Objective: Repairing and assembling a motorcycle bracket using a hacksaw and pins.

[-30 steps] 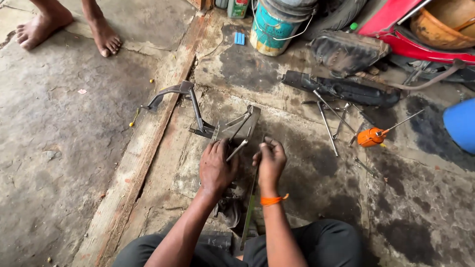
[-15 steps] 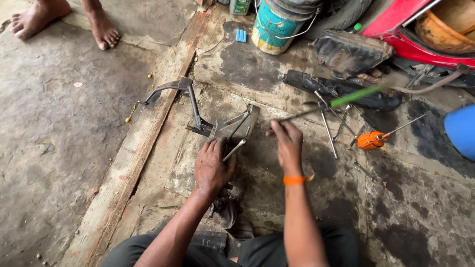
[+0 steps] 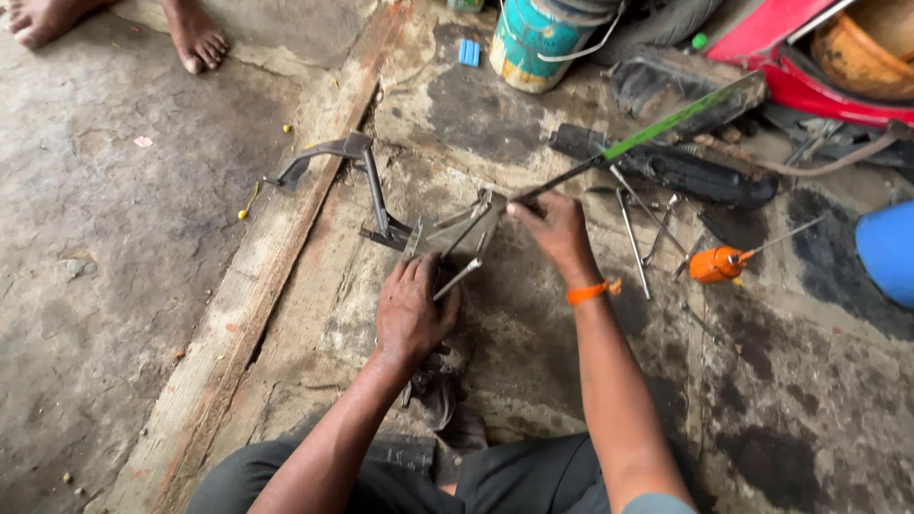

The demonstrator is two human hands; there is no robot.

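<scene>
A grey metal stand-like bracket (image 3: pixel 400 214) with a curved foot lies on the oily concrete floor. My left hand (image 3: pixel 411 309) grips the near end of this bracket, with a thin metal rod sticking out between the fingers. Further right, my right hand (image 3: pixel 552 224), with an orange band on its wrist, holds a long green-handled tool (image 3: pixel 657 124). The tool's dark tip touches the bracket's top edge and its handle points up to the right.
An orange-handled screwdriver (image 3: pixel 719 264) and several spanners (image 3: pixel 633 233) lie to the right. Behind them are a teal paint bucket (image 3: pixel 538 43), black plastic parts (image 3: pixel 685 171), a red vehicle panel (image 3: pixel 809 67) and a blue container (image 3: pixel 885 252). Another person's bare feet (image 3: pixel 195 38) stand top left.
My right hand left the bracket, reached right, picked up the green-handled tool and brought its tip to the bracket. My left hand stayed gripping the bracket.
</scene>
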